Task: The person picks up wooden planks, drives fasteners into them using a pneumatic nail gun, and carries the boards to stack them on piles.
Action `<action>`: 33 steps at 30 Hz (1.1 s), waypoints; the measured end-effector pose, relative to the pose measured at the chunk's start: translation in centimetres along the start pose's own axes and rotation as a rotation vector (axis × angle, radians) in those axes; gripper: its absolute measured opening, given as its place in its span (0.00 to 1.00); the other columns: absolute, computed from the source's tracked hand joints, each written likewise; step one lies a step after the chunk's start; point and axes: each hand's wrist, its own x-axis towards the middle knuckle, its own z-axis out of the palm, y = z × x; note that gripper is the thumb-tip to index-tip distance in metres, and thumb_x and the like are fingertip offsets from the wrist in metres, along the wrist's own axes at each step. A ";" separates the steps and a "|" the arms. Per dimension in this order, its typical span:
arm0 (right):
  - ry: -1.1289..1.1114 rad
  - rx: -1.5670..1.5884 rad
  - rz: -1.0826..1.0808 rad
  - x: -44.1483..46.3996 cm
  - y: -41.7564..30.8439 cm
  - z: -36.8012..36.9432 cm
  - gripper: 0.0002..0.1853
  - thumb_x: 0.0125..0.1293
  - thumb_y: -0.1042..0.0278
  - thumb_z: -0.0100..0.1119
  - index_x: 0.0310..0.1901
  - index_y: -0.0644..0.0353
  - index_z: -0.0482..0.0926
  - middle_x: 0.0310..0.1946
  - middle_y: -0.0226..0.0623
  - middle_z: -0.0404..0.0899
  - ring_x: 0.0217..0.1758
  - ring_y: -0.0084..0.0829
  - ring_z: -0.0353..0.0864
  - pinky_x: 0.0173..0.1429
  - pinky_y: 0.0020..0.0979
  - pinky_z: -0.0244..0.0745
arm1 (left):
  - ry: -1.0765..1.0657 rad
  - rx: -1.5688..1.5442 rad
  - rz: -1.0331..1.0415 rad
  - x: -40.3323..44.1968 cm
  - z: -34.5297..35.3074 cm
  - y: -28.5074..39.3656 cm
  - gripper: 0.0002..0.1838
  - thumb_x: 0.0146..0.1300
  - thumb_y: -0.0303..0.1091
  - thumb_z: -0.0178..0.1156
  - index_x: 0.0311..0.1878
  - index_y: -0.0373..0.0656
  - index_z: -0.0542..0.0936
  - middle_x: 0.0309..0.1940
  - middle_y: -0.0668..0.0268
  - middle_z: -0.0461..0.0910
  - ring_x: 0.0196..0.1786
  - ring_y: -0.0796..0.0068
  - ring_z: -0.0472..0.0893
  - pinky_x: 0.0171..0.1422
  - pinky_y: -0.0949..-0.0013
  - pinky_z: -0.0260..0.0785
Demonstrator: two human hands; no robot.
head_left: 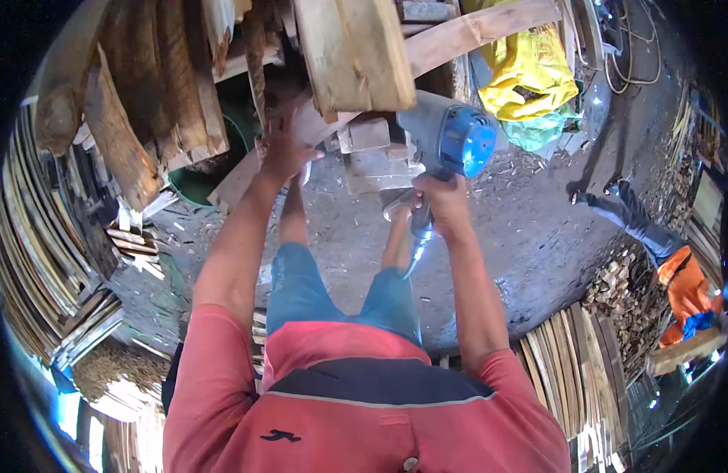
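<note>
By corner of wood block [360, 59]: blue power tool [451, 135], body ahead of right grip [445, 202] clamped round handle [421, 224]; left grip [285, 151], can't tell.

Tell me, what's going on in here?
A person in a red shirt grips a blue power tool by its handle with the right hand. The tool's body is beside the end of a thick piece of wood. The left hand is at a pale plank; whether it grips it is hard to tell. Another person in orange is off to the right.
</note>
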 end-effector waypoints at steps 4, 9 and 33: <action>-0.040 0.096 0.031 0.0 0.7 0.5 0.05 0.49 0.78 0.58 0.29 0.65 0.73 0.18 0.35 0.70 0.16 0.29 0.71 0.21 0.30 0.65 | 0.078 0.028 0.048 -0.1 0.2 -0.3 0.59 0.30 0.47 0.78 0.70 0.51 0.57 0.62 0.52 0.61 0.66 0.49 0.60 0.66 0.46 0.55; -0.057 0.051 0.037 0.7 0.1 1.5 0.06 0.49 0.78 0.59 0.29 0.64 0.72 0.18 0.34 0.70 0.16 0.29 0.71 0.20 0.30 0.65 | 0.147 0.039 0.063 -0.2 -0.8 1.3 0.54 0.29 0.45 0.77 0.64 0.44 0.61 0.57 0.48 0.66 0.58 0.42 0.66 0.61 0.47 0.60; 0.096 -0.070 -0.011 -2.7 -3.0 -2.9 0.06 0.48 0.71 0.57 0.18 0.61 0.75 0.14 0.30 0.72 0.16 0.23 0.68 0.23 0.26 0.60 | -0.084 0.087 -0.140 -13.5 -12.0 -7.6 0.44 0.34 0.37 0.71 0.61 0.40 0.65 0.52 0.52 0.73 0.55 0.50 0.72 0.61 0.58 0.66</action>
